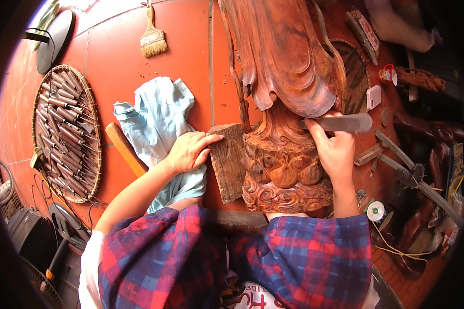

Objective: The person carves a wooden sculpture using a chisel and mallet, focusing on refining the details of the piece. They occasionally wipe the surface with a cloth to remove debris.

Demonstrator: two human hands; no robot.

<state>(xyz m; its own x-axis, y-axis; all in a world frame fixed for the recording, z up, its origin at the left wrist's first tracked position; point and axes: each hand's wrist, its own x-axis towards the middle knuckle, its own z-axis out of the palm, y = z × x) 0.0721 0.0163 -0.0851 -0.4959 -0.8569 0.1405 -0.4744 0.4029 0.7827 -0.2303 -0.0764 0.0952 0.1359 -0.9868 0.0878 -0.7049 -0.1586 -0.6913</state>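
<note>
A carved reddish-brown wooden sculpture (286, 165) lies between my legs, with flowing folds at its far end and scrolls and rounded petals at its near end. Over its narrow waist, my right hand (336, 149) is closed on a broad steel chisel (348, 123); the rounded end points right, and some fingers are hidden behind the metal. To the left stands a rough wooden block (228, 165), close beside the sculpture. My left hand (189, 150) grips its upper left corner, the index finger lying along the top.
Left of me are a light-blue cloth (162, 118), a wooden handle (125, 149) and a round basket (96, 154) of chisels. A brush (153, 41) lies farther off. On the right are a metal stand (412, 175), a red cup (388, 75) and a wire spool (376, 211).
</note>
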